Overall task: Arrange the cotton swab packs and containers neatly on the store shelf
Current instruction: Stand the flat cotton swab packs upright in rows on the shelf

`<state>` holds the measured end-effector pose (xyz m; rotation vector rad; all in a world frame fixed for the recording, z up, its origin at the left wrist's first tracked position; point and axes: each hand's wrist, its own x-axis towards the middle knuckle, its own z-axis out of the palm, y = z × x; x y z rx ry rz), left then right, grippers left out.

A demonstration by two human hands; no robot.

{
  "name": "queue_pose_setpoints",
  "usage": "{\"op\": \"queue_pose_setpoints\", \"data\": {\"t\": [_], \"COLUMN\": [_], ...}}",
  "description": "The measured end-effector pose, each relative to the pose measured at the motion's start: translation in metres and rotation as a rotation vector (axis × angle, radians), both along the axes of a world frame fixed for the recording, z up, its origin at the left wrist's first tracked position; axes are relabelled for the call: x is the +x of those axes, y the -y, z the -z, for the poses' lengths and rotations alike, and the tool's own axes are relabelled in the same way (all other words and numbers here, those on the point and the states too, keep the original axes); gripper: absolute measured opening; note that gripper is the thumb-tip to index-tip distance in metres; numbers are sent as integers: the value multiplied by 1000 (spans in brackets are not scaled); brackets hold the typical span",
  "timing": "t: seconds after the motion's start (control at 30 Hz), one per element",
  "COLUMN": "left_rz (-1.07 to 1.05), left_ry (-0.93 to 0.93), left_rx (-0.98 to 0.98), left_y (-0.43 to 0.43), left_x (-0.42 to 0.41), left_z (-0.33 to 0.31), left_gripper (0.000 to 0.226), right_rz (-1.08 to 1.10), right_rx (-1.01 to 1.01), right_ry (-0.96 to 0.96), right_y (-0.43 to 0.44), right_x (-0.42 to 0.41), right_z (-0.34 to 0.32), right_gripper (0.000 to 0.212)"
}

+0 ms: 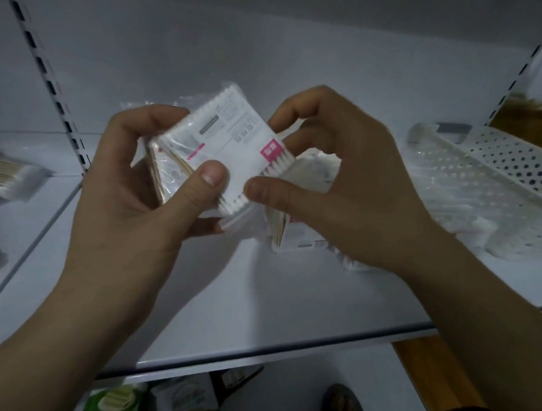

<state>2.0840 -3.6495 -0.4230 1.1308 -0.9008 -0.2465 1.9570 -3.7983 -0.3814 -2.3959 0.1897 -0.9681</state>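
Note:
Above the white shelf (258, 302) I hold a small stack of flat cotton swab packs (232, 140), clear plastic with a white label and pink marks. My left hand (138, 192) grips the stack from the left, thumb on the top pack's front. My right hand (336, 183) pinches the top pack's right edge between thumb and forefinger. More swab packs (296, 235) lie on the shelf under my right hand, partly hidden by it.
A white perforated tray (504, 167) stands on the shelf at the right, with plastic-wrapped goods (452, 196) beside it. Another swab pack (4, 172) lies on the neighbouring shelf at the left. Slotted uprights (50, 77) border the bay. Green packets (159, 400) show below.

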Motion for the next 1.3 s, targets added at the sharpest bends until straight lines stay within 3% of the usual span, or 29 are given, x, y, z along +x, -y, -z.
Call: {"op": "queue_pose_setpoints", "data": {"t": [0.13, 0.27, 0.43, 0.6, 0.8, 1.07, 1.2, 1.3], "left_rz": [-43, -50, -16, 19, 25, 29, -55, -217], "left_ry": [-65, -50, -8, -11, 0, 25, 134, 379], "left_rx": [32, 99, 145, 157, 170, 122, 128, 157], "left_y": [-1, -4, -3, 0, 1, 2, -1, -15], "left_x": [4, 11, 10, 7, 8, 9, 13, 16], "left_z": [0, 3, 7, 8, 10, 14, 14, 5], "left_gripper": [24, 30, 34, 35, 35, 37, 54, 60], "right_rz": [-136, -167, -35, 9, 71, 73, 64, 74], "right_rx": [118, 68, -217, -418, -521, -450, -435, -406], "right_ry": [46, -219, -399, -360, -404, -385, -306, -250], "right_y": [18, 33, 36, 43, 44, 43, 40, 32], "right_x": [-19, -42, -37, -32, -32, -34, -32, -19], "right_z": [-22, -27, -6, 5, 7, 8, 1, -1], "right_gripper": [33, 39, 31, 24, 38, 47, 44, 32]}}
